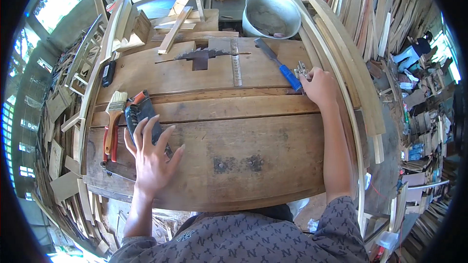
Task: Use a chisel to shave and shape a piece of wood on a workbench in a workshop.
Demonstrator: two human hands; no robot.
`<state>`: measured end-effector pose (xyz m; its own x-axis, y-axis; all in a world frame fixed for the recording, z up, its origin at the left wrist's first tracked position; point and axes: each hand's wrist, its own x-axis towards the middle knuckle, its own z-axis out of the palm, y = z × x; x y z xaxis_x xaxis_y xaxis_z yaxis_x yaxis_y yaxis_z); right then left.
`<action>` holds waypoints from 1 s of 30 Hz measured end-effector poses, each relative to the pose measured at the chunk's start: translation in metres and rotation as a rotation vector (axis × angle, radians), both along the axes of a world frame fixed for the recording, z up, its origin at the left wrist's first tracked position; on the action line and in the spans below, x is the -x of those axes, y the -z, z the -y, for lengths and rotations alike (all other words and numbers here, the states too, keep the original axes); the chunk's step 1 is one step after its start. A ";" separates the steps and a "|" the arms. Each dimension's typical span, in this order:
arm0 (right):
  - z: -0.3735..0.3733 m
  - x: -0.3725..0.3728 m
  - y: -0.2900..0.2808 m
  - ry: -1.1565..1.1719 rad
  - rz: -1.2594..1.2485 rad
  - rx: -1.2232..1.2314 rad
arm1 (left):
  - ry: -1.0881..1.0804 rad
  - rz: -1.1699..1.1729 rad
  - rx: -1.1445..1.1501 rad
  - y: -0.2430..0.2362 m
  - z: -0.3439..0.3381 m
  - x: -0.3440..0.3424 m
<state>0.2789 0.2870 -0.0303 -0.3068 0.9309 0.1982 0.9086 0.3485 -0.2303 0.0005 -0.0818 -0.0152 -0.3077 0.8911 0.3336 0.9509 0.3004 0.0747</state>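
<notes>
My left hand (152, 158) is spread open over a dark, case-like object with a ribbed edge (132, 117), at the left of the wooden bench. Its fingers partly cover that object. A paintbrush with a wooden handle (115, 108) lies beside it, on top of a red-handled tool (114, 147). My right hand (319, 86) is at the right side of the bench, its fingers curled and closed around small silver metal fittings (302, 69). Right next to it is a chisel with a blue handle (290, 77), its blade pointing away to the left.
A round metal basin (271, 14) stands at the back. A carved dark wooden piece (200, 58) and a clear ruler (237, 68) lie mid-bench; a black object (108, 73) sits far left. Long boards (351, 63) line the right edge, and wood strips (175, 29) lie behind.
</notes>
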 end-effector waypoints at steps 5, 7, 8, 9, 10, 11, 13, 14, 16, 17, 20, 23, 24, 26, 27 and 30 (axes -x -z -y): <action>-0.013 -0.013 0.022 0.062 -0.125 -0.103 | 0.173 0.015 -0.082 -0.020 -0.040 -0.012; -0.011 -0.016 0.015 0.111 -0.179 -0.119 | 0.242 0.041 -0.100 -0.025 -0.056 -0.015; -0.006 -0.018 0.005 0.099 -0.370 -0.144 | 0.307 0.069 -0.120 -0.027 -0.062 -0.019; -0.004 -0.019 -0.001 0.090 -0.559 -0.175 | 0.354 0.069 -0.151 -0.033 -0.066 -0.022; -0.010 -0.025 -0.002 -0.001 -0.823 -0.076 | 0.390 0.087 -0.154 -0.033 -0.067 -0.030; -0.018 -0.021 0.002 -0.098 -1.081 0.039 | 0.426 0.188 -0.148 -0.027 -0.072 -0.032; -0.007 -0.019 0.003 -0.218 -1.380 0.377 | 0.507 0.265 -0.126 -0.015 -0.076 -0.038; 0.004 -0.011 -0.001 -0.373 -1.678 0.738 | 0.498 0.266 -0.123 -0.011 -0.077 -0.041; 0.032 0.010 -0.002 -0.427 -1.717 0.827 | 0.617 0.517 -0.079 -0.002 -0.077 -0.046; 0.046 0.017 -0.002 -0.469 -1.759 0.895 | 0.642 0.587 -0.081 0.002 -0.080 -0.044; 0.069 0.030 0.009 -0.593 -1.626 1.040 | 0.461 1.184 0.005 0.007 -0.090 -0.041; 0.099 0.050 0.017 -0.586 -1.574 1.265 | 0.356 1.740 0.002 0.019 -0.097 -0.039; 0.107 0.057 0.020 -0.589 -1.550 1.325 | 0.263 2.099 0.014 0.020 -0.097 -0.043; 0.121 0.066 0.021 -0.624 -1.515 1.346 | 0.173 2.218 -0.020 0.030 -0.094 -0.050; 0.126 0.068 0.022 -0.659 -1.496 1.329 | 0.189 2.208 0.060 0.032 -0.093 -0.050; 0.128 0.068 0.019 -0.631 -1.458 1.411 | 0.157 2.218 0.078 0.035 -0.091 -0.048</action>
